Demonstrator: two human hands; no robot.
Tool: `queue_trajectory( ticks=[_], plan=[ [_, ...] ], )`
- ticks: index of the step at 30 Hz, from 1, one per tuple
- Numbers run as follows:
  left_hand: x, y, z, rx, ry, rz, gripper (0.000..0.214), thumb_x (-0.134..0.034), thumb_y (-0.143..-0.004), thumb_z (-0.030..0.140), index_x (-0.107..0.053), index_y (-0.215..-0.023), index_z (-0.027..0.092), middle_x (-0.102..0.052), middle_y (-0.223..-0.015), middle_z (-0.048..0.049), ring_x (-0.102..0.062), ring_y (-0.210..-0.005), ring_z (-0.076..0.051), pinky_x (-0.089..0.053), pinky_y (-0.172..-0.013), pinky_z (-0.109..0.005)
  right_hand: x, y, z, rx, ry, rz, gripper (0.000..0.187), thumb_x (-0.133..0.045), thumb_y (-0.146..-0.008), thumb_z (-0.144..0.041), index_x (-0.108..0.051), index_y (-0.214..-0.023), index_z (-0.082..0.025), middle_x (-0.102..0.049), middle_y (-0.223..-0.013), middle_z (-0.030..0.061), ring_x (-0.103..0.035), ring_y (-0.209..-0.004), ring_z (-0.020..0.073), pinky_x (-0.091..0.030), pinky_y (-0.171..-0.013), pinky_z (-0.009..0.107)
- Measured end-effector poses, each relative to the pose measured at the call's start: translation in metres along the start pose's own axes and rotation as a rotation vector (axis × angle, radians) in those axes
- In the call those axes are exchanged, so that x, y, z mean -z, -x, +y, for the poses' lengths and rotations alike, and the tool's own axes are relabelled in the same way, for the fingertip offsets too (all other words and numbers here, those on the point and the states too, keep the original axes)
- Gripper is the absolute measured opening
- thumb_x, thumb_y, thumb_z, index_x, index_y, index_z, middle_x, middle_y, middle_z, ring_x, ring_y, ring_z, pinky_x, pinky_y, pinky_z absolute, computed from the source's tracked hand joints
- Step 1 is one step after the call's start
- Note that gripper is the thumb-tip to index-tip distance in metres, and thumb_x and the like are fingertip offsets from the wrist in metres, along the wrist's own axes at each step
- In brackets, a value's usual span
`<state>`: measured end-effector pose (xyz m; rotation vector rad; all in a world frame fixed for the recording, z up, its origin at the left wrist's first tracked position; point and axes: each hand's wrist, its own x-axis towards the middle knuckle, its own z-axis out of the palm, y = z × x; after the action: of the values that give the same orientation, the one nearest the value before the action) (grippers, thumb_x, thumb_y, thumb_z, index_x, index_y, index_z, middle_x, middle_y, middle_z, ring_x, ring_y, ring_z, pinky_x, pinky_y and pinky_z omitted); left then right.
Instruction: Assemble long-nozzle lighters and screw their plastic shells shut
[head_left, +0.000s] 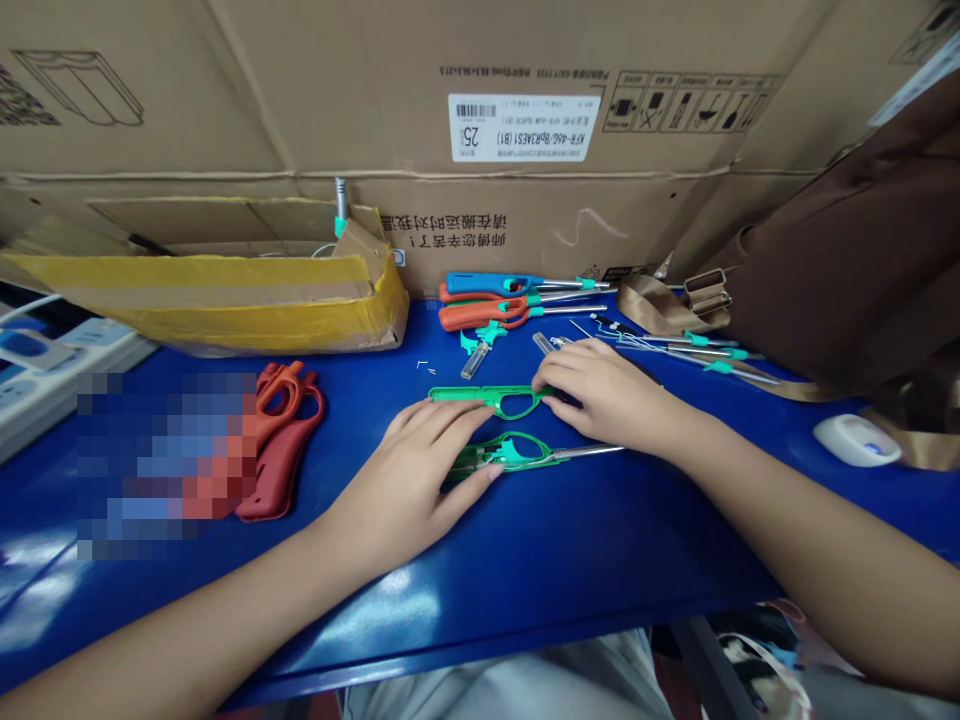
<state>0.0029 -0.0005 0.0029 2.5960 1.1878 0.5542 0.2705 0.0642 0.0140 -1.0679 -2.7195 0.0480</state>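
My left hand lies over two green gas lighter casing halves, fingers stretched and thumb apart. Its fingertips touch the upper casing half; its thumb rests on the lower casing half, which carries a turquoise trigger and a metal tube. My hand hides the left part of the lower half. At the right end of the upper half, my right hand pinches the green plastic between thumb and fingers. Just beyond lie turquoise triggers and a small clear fuel tank.
Blue and orange lighters lie stacked at the back. Several metal tubes with wires lie at right, near a white rounded device. Red casings sit at left, before a yellow-taped cardboard box. A power strip stands at far left.
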Motion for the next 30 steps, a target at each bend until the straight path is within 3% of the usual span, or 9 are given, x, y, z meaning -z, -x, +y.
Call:
queue_trajectory(
  ticks=[6,10,14,17,21,25,30],
  plan=[
    [0.004,-0.002,-0.002,0.045,-0.073,0.079,0.046,-0.053,-0.102,0.038,-0.05,-0.145,0.02,-0.057,-0.146,-0.0121,-0.052,-0.135,-0.029,-0.041,-0.113,-0.048,0.005,-0.002,-0.008,-0.017,-0.207,0.143,0.008,-0.058,-0.094,-0.023,-0.066,-0.093,-0.021,-0.073,-0.095,0.0058,-0.066,-0.094,0.0234,-0.046,-0.092,0.041],
    [0.01,-0.003,-0.002,0.066,-0.15,0.148,0.044,-0.055,-0.101,0.033,-0.051,-0.144,0.02,-0.059,-0.142,-0.0114,-0.054,-0.131,-0.03,-0.044,-0.108,-0.048,0.009,-0.003,-0.014,-0.219,-0.531,0.224,0.011,-0.061,-0.091,-0.029,-0.067,-0.086,-0.021,-0.073,-0.085,0.0036,-0.067,-0.08,0.0191,-0.051,-0.079,0.035],
    [0.01,-0.002,-0.007,0.025,-0.14,0.216,0.039,-0.056,-0.102,0.027,-0.054,-0.139,0.02,-0.067,-0.127,-0.01,-0.061,-0.115,-0.027,-0.05,-0.096,-0.043,0.015,-0.004,-0.012,-0.43,-0.904,0.149,0.024,-0.069,-0.086,-0.044,-0.068,-0.085,-0.02,-0.074,-0.077,0.0033,-0.067,-0.069,0.0173,-0.055,-0.07,0.033],
    [0.006,0.0,-0.01,-0.055,-0.012,0.222,0.039,-0.055,-0.103,0.028,-0.052,-0.141,0.019,-0.069,-0.116,-0.0084,-0.066,-0.103,-0.021,-0.054,-0.091,-0.035,0.018,-0.003,-0.011,-0.481,-0.956,0.092,0.026,-0.07,-0.085,-0.046,-0.069,-0.084,-0.02,-0.073,-0.072,0.0031,-0.066,-0.066,0.0165,-0.055,-0.068,0.032],
    [0.001,0.001,-0.009,-0.091,0.009,0.147,0.041,-0.057,-0.103,0.036,-0.054,-0.138,0.017,-0.068,-0.106,-0.0075,-0.066,-0.096,-0.021,-0.055,-0.087,-0.033,0.019,-0.001,-0.015,-0.31,-0.752,0.093,0.024,-0.069,-0.088,-0.042,-0.071,-0.098,-0.02,-0.072,-0.089,0.0043,-0.066,-0.079,0.018,-0.056,-0.076,0.033],
    [0.003,-0.001,-0.006,-0.089,0.086,0.056,0.034,-0.058,-0.102,0.036,-0.059,-0.129,0.017,-0.066,-0.102,-0.0058,-0.065,-0.093,-0.02,-0.054,-0.084,-0.03,0.02,0.003,-0.025,-0.034,-0.614,-0.045,0.04,-0.075,-0.086,-0.041,-0.067,-0.121,-0.024,-0.07,-0.111,0.005,-0.066,-0.099,0.0201,-0.053,-0.09,0.034],
    [0.005,-0.002,-0.004,-0.045,0.087,0.018,0.037,-0.057,-0.101,0.045,-0.062,-0.126,0.018,-0.062,-0.1,-0.006,-0.063,-0.091,-0.021,-0.052,-0.082,-0.033,0.018,0.004,-0.03,0.056,-0.549,-0.089,0.029,-0.072,-0.09,-0.033,-0.066,-0.117,-0.023,-0.067,-0.11,0.0048,-0.064,-0.103,0.0202,-0.05,-0.093,0.034]
  ],
)
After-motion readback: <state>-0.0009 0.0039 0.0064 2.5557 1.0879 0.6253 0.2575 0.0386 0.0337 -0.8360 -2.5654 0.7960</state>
